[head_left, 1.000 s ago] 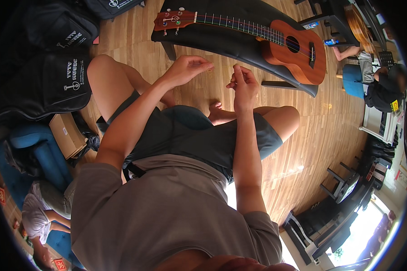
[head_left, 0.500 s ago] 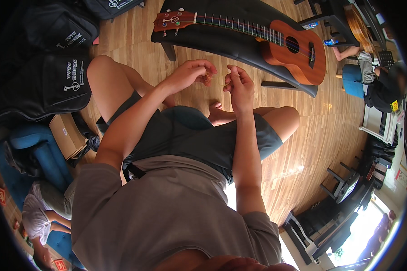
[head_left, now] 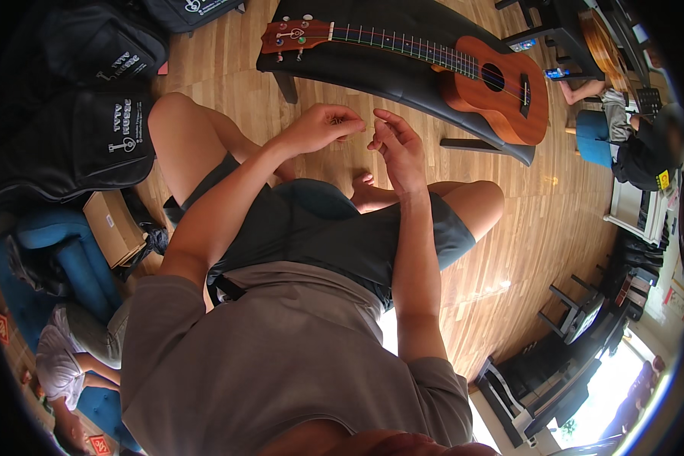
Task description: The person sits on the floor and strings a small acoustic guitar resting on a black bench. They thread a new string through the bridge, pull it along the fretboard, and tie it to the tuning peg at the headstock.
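Both my hands have drawn closer together since a second ago, when my left one lay spread flat and further to the left; now its fingers are curled in.

Nearest to me are my grey shirt (head_left: 281, 357) and dark shorts (head_left: 319, 228), with my legs crossed on the wooden floor (head_left: 524, 251). Above my lap, my left hand (head_left: 321, 128) is held in the air, fingertips bunched against the thumb as if pinching; whether anything thin sits between them I cannot tell. My right hand (head_left: 399, 152) stands upright just beside it, palm turned toward the left one, fingers loosely bent and slightly apart, holding nothing that I can see. The two hands are near, with a small gap between their fingertips.

Just beyond my hands, well apart from them, the ukulele (head_left: 463, 72) lies flat on a black padded bench (head_left: 403, 53), its headstock to my left and its brown body to my right. Neither hand touches it.

Further off to my left, black instrument bags (head_left: 76, 144) lie on the floor, with a cardboard box (head_left: 114, 228) and a blue seat (head_left: 61, 266) nearer. Far right, another person sits by a blue stool (head_left: 594, 137).
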Demonstrator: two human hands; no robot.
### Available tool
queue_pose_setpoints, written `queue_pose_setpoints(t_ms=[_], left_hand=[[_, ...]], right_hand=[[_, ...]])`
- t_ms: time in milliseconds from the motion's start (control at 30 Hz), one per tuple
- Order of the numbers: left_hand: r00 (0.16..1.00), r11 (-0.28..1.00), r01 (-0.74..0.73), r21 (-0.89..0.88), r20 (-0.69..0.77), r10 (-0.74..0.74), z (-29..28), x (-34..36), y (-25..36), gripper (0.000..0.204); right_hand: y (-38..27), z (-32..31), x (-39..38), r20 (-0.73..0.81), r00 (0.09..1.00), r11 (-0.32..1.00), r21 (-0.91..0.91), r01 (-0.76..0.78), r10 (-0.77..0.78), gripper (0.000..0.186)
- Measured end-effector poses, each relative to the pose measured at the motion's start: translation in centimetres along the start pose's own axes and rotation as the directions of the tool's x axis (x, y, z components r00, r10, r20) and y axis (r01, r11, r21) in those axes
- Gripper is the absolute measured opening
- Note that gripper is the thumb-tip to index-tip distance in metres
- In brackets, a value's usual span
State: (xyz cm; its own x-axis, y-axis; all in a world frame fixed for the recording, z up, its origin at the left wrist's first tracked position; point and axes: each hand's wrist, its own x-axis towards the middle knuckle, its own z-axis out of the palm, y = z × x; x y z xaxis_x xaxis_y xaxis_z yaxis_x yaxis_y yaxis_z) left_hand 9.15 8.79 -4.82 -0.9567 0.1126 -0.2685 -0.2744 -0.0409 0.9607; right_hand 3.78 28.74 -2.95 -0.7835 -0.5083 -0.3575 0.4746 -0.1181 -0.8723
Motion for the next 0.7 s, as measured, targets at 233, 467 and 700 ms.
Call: queue_pose_setpoints(t_ms=[233,467,700], left_hand=[[0.999,0.988,-0.011,-0.152,-0.036,0.006,0.10,-0.04,0.34,0.024],[0.990,0.984,-0.042,-0.172,-0.139,0.018,-0.12,0.00,0.50,0.021],[0.996,0.939,0.020,-0.343,-0.077,-0.049,-0.41,-0.07,0.52,0.024]], right_hand=[[-0.50,0.63,-0.14,-0.043,0.998,0.993,-0.111,0.048,-0.053,0.040],[0.13,0.55,-0.15,0.091,0.996,0.979,-0.204,0.006,0.013,0.042],[0.44,0.15,0.09,0.016,0.999,0.997,-0.073,-0.031,0.032,0.032]])
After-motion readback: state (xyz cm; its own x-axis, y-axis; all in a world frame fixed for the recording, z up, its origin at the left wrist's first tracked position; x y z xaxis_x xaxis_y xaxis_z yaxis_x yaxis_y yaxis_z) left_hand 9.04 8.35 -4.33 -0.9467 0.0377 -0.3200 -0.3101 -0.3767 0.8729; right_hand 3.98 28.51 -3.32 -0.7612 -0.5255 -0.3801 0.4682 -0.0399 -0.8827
